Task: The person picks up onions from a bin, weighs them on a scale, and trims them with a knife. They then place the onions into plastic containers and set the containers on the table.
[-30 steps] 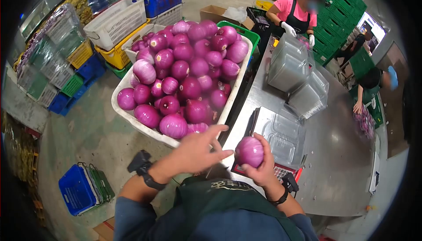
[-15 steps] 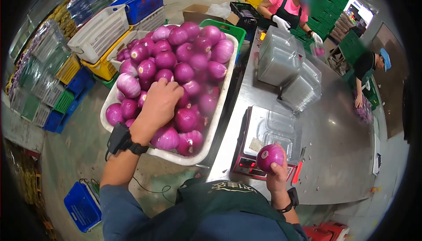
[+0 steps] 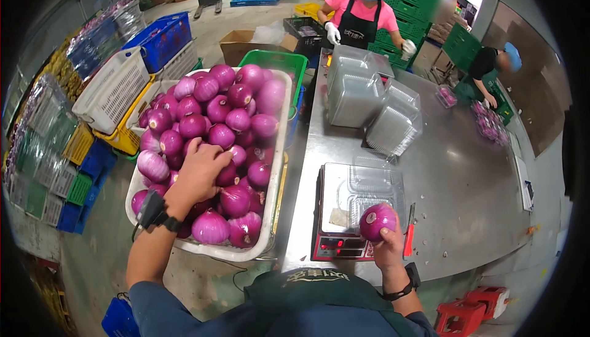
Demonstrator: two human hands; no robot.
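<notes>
My right hand (image 3: 389, 248) holds a red onion (image 3: 378, 222), marked with a small round sticker, above the front of a red digital scale (image 3: 326, 214). A clear plastic clamshell box (image 3: 372, 180) lies open on the scale's plate. My left hand (image 3: 200, 174) rests on a heap of red onions (image 3: 218, 108) in a white crate (image 3: 270, 239). Its fingers are spread and bent over the onions, and some fingertips are hidden among them. A red-handled knife (image 3: 409, 239) lies on the steel table (image 3: 467, 202), right of the scale.
Stacked clear boxes (image 3: 356, 94) stand behind the scale. Across the table are a co-worker in a pink shirt (image 3: 362, 14) and another bent over packed onions (image 3: 490, 123). A filled clear box (image 3: 447, 96) sits near them. White, yellow and blue crates (image 3: 114, 88) line the left.
My view has shifted, and my left hand's fingers have spread wider over the heap. The onion stays in my right hand. The pink-shirted co-worker's filled box is now on the table, out of their hand.
</notes>
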